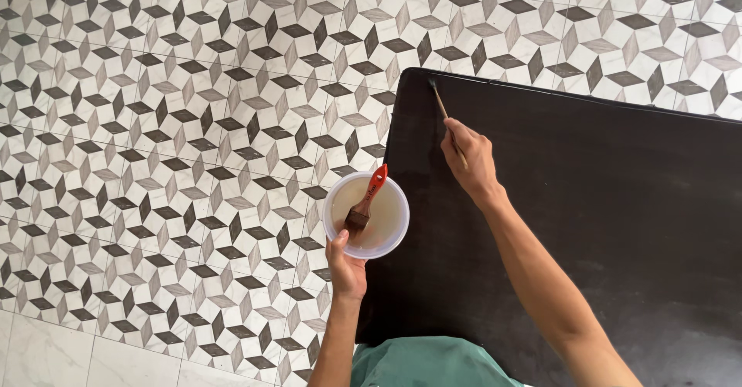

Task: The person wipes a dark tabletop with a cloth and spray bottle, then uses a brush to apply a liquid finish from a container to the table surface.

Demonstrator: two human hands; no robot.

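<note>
2 brushes (443, 111): another (366, 199) rests in held bowl (390, 236).

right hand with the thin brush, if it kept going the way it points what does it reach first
The right hand would likely reach the black panel's far-left corner, then the patterned tile floor beyond.
</note>
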